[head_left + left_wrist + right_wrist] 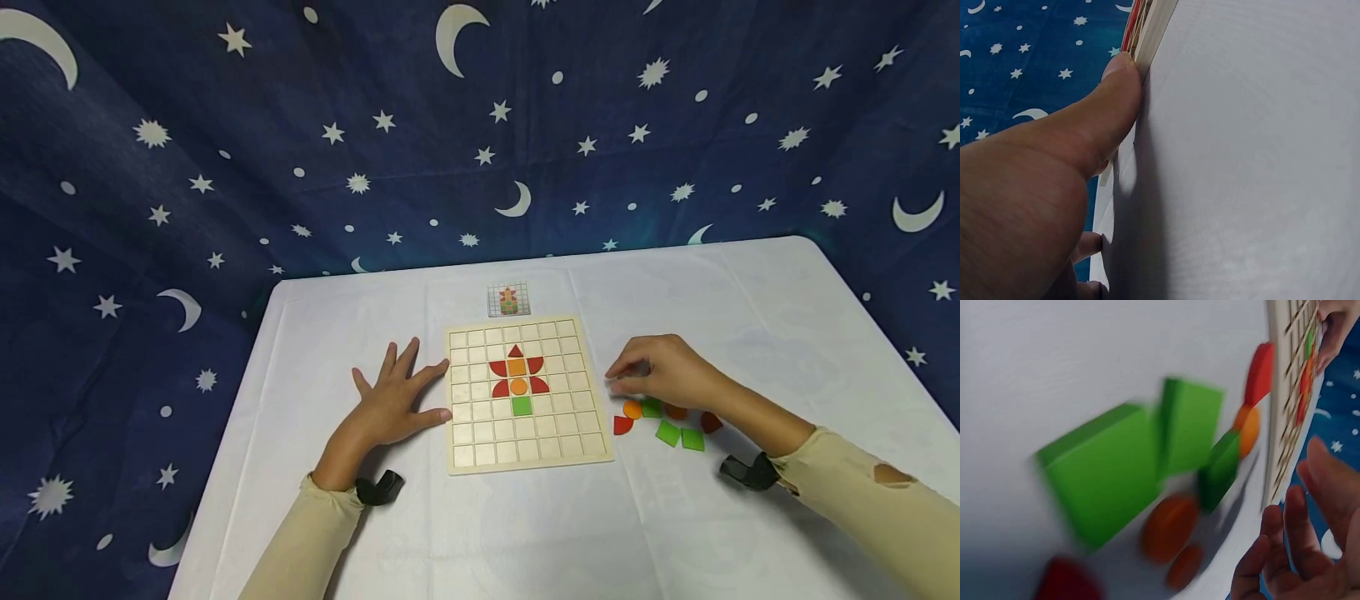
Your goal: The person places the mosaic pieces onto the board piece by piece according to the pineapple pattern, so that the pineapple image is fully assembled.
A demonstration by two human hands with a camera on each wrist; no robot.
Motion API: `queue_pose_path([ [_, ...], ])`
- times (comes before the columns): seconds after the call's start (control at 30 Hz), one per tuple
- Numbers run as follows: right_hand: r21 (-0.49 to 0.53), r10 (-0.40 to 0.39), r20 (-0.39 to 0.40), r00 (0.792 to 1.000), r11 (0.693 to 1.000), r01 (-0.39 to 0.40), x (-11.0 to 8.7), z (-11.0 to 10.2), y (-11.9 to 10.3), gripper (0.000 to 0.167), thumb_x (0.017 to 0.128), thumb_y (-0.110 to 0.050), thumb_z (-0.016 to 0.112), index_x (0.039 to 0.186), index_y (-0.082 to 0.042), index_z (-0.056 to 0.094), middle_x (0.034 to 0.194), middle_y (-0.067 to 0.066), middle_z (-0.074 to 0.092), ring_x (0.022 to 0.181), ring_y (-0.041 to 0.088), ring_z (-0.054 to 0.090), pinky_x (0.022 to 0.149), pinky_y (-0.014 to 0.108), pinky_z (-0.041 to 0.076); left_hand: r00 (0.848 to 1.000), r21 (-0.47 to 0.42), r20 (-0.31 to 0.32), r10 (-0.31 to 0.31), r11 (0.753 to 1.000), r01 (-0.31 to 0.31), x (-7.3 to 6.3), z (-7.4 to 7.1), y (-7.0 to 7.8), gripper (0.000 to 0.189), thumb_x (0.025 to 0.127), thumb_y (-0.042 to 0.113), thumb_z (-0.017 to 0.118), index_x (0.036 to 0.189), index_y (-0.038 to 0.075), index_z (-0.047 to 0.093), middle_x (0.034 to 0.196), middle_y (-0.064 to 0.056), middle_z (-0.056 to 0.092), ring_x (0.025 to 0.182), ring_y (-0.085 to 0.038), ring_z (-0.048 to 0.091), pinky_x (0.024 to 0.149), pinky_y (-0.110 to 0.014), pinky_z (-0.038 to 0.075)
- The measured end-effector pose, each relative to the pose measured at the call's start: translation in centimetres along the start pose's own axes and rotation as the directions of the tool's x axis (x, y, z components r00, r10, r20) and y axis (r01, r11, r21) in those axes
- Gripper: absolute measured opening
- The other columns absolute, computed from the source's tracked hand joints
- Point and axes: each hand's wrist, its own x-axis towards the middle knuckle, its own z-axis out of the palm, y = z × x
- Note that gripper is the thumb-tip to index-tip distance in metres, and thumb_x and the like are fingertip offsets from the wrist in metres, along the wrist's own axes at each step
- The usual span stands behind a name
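A square wooden grid board (465, 433) lies on the table. Set in it are a red triangle (515, 352), red quarter-circles (498, 367), an orange square (517, 367), an orange disc (519, 387) and a green square (522, 406). My left hand (390, 406) rests with spread fingers, its thumb (1119, 94) and index fingertip touching the board's left edge. Right of the board, my right hand (667, 367) hovers over loose pieces, fingers loosely bent, with nothing seen between them. Beneath it lie green squares (1110, 475), orange discs (1171, 528) and red quarter-circles (622, 425), some partly hidden.
A small pattern card (508, 300) with a similar coloured figure lies behind the board. White cloth covers the table (360, 308). A dark blue curtain (420, 208) with stars and moons hangs behind the table. Black straps with cameras (381, 489) sit on both wrists.
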Motion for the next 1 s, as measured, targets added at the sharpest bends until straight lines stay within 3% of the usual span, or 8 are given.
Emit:
queue_pose_path([
  [0.2,-0.012,-0.034,0.087,0.996,0.999,0.035,-1.2,-0.2,1.6,0.019,0.078,-0.025,0.089,0.096,-0.027,0.082,0.092,-0.017,0.070,0.083,0.007,0.059,0.073,0.022,0.049,1.000,0.002,-0.003,0.003,1.000,-0.003,-0.1,-0.1,0.1,0.083,0.084,0.066,0.072,0.155,0.036,0.043,0.172,-0.016,0.010,0.157,-0.050,-0.002,0.101,-0.091,-0.005],
  [0.37,-0.024,-0.087,0.101,0.991,0.996,0.090,-1.7,0.1,2.2,0.021,0.076,-0.026,0.091,0.095,-0.028,0.082,0.092,-0.016,0.069,0.083,0.008,0.057,0.070,0.022,0.045,1.000,-0.003,-0.006,0.004,1.000,-0.004,-0.1,-0.1,0.2,0.083,0.083,0.066,0.073,0.155,0.035,0.044,0.172,-0.016,0.010,0.157,-0.050,-0.001,0.100,-0.091,-0.005],
  [0.5,-0.038,-0.086,0.106,0.991,0.995,0.091,-1.8,0.2,2.3,0.022,0.075,-0.024,0.092,0.093,-0.030,0.082,0.091,-0.017,0.068,0.085,0.008,0.056,0.071,0.022,0.044,1.000,-0.008,-0.010,0.004,1.000,-0.005,-0.1,0.1,0.0,0.083,0.083,0.065,0.073,0.155,0.036,0.045,0.172,-0.016,0.010,0.157,-0.050,-0.002,0.100,-0.091,-0.006],
  [0.8,-0.058,-0.105,0.046,0.993,0.993,0.107,-1.6,0.6,2.6,0.020,0.079,-0.019,0.089,0.097,-0.025,0.082,0.092,-0.019,0.068,0.086,0.006,0.060,0.073,0.023,0.051,1.000,-0.008,-0.006,0.004,1.000,-0.004,0.0,0.3,-0.1,0.083,0.083,0.065,0.073,0.155,0.036,0.044,0.173,-0.015,0.008,0.157,-0.050,-0.003,0.100,-0.091,-0.007],
  [1.0,-0.056,-0.101,0.007,0.995,0.993,0.101,-1.5,0.8,2.6,0.017,0.080,-0.024,0.088,0.092,-0.031,0.077,0.089,-0.021,0.068,0.082,0.005,0.057,0.072,0.024,0.049,1.000,-0.010,-0.004,0.005,1.000,-0.005,-0.1,0.2,0.0,0.084,0.083,0.065,0.073,0.156,0.035,0.043,0.173,-0.016,0.008,0.157,-0.050,-0.003,0.100,-0.091,-0.007],
])
